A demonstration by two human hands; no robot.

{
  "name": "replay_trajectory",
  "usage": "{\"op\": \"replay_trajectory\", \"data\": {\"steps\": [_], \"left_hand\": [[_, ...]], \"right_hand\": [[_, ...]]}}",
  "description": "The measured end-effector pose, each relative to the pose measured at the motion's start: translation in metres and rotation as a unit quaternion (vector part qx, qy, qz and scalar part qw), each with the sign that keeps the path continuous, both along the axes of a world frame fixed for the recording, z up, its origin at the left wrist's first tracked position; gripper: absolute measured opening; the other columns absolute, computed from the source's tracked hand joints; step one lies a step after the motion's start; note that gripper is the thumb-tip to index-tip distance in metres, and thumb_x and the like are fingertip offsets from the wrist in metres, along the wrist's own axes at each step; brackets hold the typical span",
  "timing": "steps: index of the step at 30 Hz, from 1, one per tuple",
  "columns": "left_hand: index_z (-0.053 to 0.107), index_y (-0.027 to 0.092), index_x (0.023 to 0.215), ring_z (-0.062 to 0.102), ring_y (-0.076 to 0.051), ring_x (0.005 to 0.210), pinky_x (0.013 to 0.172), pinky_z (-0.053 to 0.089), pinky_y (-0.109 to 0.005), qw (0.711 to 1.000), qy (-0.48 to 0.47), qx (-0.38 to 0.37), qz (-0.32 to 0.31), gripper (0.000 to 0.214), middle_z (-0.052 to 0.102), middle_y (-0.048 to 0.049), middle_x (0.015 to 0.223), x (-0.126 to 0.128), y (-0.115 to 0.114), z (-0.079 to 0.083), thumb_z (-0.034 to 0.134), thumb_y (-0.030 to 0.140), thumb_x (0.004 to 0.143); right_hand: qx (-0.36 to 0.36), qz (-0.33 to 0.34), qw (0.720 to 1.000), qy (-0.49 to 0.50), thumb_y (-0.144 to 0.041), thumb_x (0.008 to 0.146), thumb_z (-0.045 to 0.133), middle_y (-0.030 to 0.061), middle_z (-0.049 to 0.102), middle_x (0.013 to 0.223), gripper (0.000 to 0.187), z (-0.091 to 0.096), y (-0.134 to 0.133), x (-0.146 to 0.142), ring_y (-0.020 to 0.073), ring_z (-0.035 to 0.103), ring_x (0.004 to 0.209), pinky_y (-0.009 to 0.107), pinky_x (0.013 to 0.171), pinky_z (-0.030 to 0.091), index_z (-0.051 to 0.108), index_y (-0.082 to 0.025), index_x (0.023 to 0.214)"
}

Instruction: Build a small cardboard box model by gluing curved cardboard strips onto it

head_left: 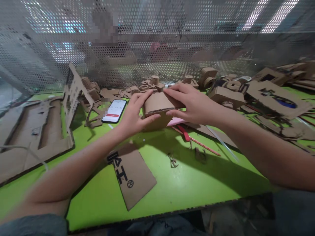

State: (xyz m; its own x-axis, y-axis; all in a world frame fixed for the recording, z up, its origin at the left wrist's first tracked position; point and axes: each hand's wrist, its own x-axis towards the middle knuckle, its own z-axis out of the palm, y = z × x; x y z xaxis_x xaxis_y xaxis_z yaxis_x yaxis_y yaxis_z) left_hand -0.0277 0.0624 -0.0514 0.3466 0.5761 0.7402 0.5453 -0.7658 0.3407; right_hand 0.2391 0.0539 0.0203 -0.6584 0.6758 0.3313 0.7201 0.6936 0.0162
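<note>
The person's left hand (pixel 134 113) and right hand (pixel 189 103) are both clasping a folded cardboard piece (pixel 157 106), which is sitting between them just above the green bench (pixel 98 193). Both hands are spread and curved around it, with the left hand holding one side and the right hand pressing over the top and far side.

Just beyond the left hand, a phone (pixel 114 110) is lying face up, showing a red button and small digits that are too blurred to read fully. Nearer the person and below the left hand, a cardboard scrap (pixel 131 173) is displaying black printed characters and a ® mark. Past the right hand, a red-handled tool (pixel 184 132) is lying beside a pink strip (pixel 176 121). Further out beyond both hands, cardboard models (pixel 155 82) are standing in a loose row, while a large cut cardboard sheet (pixel 36 137) is lying well left of the left hand.
</note>
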Motion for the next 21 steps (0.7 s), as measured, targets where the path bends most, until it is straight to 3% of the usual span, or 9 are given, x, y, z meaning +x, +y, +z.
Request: {"op": "replay_trajectory", "data": {"steps": [4, 6, 8, 9, 11, 14, 17, 21], "left_hand": [[0.062, 0.025, 0.15, 0.065, -0.035, 0.128, 0.113, 0.056, -0.053, 0.999, -0.029, 0.017, 0.021, 0.086, 0.068, -0.0145, 0.133, -0.005, 0.004, 0.001, 0.065, 0.088, 0.091], [0.062, 0.026, 0.149, 0.063, -0.035, 0.128, 0.114, 0.055, -0.055, 0.998, -0.047, 0.03, 0.037, 0.083, 0.065, -0.0142, 0.134, -0.01, 0.008, 0.0, 0.066, 0.086, 0.091], [0.06, 0.028, 0.149, 0.061, -0.035, 0.129, 0.114, 0.055, -0.056, 0.996, -0.055, 0.046, 0.05, 0.081, 0.063, -0.0137, 0.135, -0.014, 0.011, -0.003, 0.067, 0.084, 0.091], [0.059, 0.028, 0.149, 0.061, -0.035, 0.128, 0.114, 0.055, -0.056, 0.995, -0.056, 0.056, 0.057, 0.081, 0.062, -0.0134, 0.134, -0.015, 0.013, -0.004, 0.067, 0.084, 0.091], [0.058, 0.028, 0.148, 0.06, -0.034, 0.125, 0.111, 0.056, -0.056, 0.993, -0.053, 0.075, 0.07, 0.081, 0.061, -0.0129, 0.13, -0.015, 0.014, -0.008, 0.066, 0.085, 0.092], [0.057, 0.028, 0.148, 0.059, -0.033, 0.12, 0.109, 0.057, -0.056, 0.992, -0.042, 0.088, 0.079, 0.078, 0.059, -0.0127, 0.126, -0.012, 0.012, -0.013, 0.064, 0.083, 0.094], [0.056, 0.029, 0.148, 0.058, -0.033, 0.12, 0.108, 0.057, -0.056, 0.993, -0.027, 0.08, 0.085, 0.073, 0.058, -0.0126, 0.126, -0.01, 0.008, -0.014, 0.069, 0.077, 0.094], [0.056, 0.029, 0.149, 0.058, -0.033, 0.119, 0.104, 0.059, -0.054, 0.995, -0.015, 0.054, 0.088, 0.074, 0.056, -0.0118, 0.126, -0.013, 0.005, -0.012, 0.078, 0.068, 0.09]], "right_hand": [[0.038, -0.009, 0.998, 0.05, -0.048, 0.105, 0.056, 0.0208, 0.059, 0.161, 0.061, 0.004, -0.008, 0.001, 0.0408, 0.054, 0.149, 0.063, 0.124, 0.045, 0.06, -0.016, 0.157], [0.053, -0.022, 0.995, 0.086, -0.045, 0.106, 0.049, 0.0202, 0.071, 0.142, 0.048, 0.009, -0.015, 0.014, 0.0367, 0.065, 0.135, 0.057, 0.116, 0.052, 0.072, -0.016, 0.138], [-0.004, -0.032, 0.997, 0.074, -0.043, 0.106, 0.043, 0.0188, 0.077, 0.111, 0.044, 0.01, -0.021, 0.036, 0.0328, 0.074, 0.106, 0.051, 0.098, 0.06, 0.078, -0.017, 0.111], [-0.075, -0.025, 0.996, 0.043, -0.041, 0.105, 0.042, 0.0181, 0.078, 0.101, 0.043, 0.008, -0.022, 0.05, 0.0316, 0.075, 0.095, 0.049, 0.09, 0.062, 0.078, -0.018, 0.104], [-0.202, -0.056, 0.978, -0.009, -0.04, 0.105, 0.047, 0.0198, 0.08, 0.115, 0.041, -0.005, -0.021, 0.083, 0.0334, 0.077, 0.103, 0.049, 0.09, 0.062, 0.078, -0.018, 0.118], [-0.145, -0.14, 0.979, 0.009, -0.026, 0.101, 0.049, 0.0281, 0.073, 0.141, 0.044, -0.041, -0.011, 0.134, 0.0404, 0.071, 0.129, 0.055, 0.106, 0.056, 0.075, -0.017, 0.135], [-0.156, -0.206, 0.965, 0.039, -0.025, 0.091, 0.061, 0.0295, 0.074, 0.137, 0.047, -0.078, 0.004, 0.169, 0.0454, 0.076, 0.116, 0.058, 0.092, 0.059, 0.075, -0.019, 0.136], [-0.155, -0.197, 0.965, 0.074, -0.027, 0.085, 0.068, 0.0237, 0.079, 0.122, 0.033, -0.101, 0.019, 0.178, 0.0385, 0.077, 0.103, 0.051, 0.089, 0.06, 0.078, -0.025, 0.116]]}}
